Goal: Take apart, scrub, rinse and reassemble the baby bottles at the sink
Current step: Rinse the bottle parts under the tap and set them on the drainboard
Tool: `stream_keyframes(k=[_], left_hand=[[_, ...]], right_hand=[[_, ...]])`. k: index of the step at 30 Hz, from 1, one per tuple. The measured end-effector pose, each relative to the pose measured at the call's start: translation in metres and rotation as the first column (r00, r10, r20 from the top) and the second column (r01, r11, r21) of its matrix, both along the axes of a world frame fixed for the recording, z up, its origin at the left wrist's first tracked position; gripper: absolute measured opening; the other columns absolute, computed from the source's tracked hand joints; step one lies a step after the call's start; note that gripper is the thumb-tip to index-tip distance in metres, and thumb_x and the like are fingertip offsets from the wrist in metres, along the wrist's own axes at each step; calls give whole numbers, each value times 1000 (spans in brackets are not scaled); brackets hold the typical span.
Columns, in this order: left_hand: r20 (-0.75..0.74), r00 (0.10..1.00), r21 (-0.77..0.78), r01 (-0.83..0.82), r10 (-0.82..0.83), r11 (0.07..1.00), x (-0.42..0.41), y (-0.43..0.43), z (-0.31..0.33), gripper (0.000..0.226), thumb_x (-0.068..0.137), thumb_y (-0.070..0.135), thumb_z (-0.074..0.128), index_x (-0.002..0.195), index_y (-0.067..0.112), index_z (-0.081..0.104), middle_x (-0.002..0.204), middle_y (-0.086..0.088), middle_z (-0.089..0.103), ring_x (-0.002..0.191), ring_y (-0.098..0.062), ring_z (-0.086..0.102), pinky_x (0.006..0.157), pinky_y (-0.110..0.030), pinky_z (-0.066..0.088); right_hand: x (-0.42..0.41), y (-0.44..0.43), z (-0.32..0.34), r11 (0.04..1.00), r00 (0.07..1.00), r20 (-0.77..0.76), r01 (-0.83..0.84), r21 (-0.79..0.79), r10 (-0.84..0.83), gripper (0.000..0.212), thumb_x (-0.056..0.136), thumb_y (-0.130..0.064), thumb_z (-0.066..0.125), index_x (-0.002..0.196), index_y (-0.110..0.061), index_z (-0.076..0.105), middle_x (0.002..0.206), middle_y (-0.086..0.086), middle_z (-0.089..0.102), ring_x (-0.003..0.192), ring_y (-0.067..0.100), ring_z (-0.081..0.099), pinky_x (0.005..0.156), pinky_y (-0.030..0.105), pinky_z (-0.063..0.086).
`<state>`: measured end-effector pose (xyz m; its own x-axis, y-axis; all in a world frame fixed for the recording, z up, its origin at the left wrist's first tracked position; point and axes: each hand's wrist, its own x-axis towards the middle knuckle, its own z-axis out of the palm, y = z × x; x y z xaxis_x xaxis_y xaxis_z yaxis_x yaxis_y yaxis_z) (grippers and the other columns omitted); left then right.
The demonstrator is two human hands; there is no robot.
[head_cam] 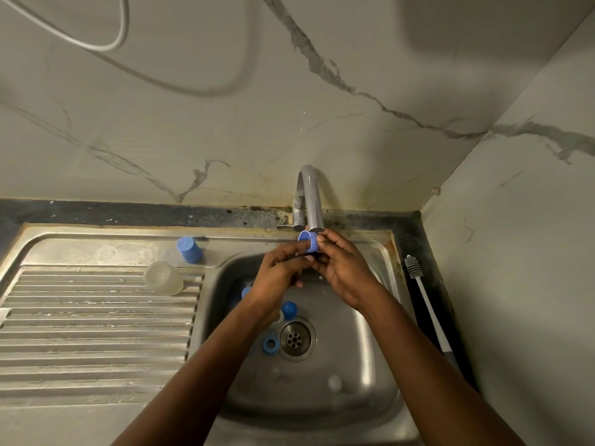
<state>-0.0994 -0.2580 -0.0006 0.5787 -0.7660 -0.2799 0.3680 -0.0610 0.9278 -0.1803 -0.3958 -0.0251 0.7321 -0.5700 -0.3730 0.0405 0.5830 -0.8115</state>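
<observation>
A blue bottle ring [307,242] is being pinched by the curled fingers of the left hand [283,273] and the right hand [343,268], just under the tap [311,196], at the back edge of the sink [363,346].

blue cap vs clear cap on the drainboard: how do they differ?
The blue cap is opaque, the clear cap see-through. The clear cap looks wider and squatter than the blue cap. The blue cap sits on the drainboard's flat part, the clear cap on its ribs. Both stand closed end up.
</observation>
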Motion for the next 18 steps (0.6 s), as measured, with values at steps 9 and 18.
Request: stream_keyframes(k=[9, 18], left_hand=[[163, 987, 2, -1, 1, 1000, -1, 0, 2, 21, 102, 9, 65, 121, 9, 75, 114, -16, 65, 84, 0, 66, 68, -16, 51], [-164, 982, 2, -92, 91, 996, 1, -2, 2, 28, 106, 22, 60, 120, 3, 74, 98, -10, 70, 87, -20, 59, 71, -31, 49]], right_hand=[[-1, 3, 7, 1000, 995, 101, -15, 16, 13, 13, 107, -9, 58, 118, -8, 64, 127, 24, 72, 115, 33, 73, 85, 32, 61], [-2, -3, 2, 998, 996, 80, -25, -56, 29, 29, 101, 7, 61, 126, -7, 62, 137, 21, 67, 126, 34, 68, 98, 37, 60]])
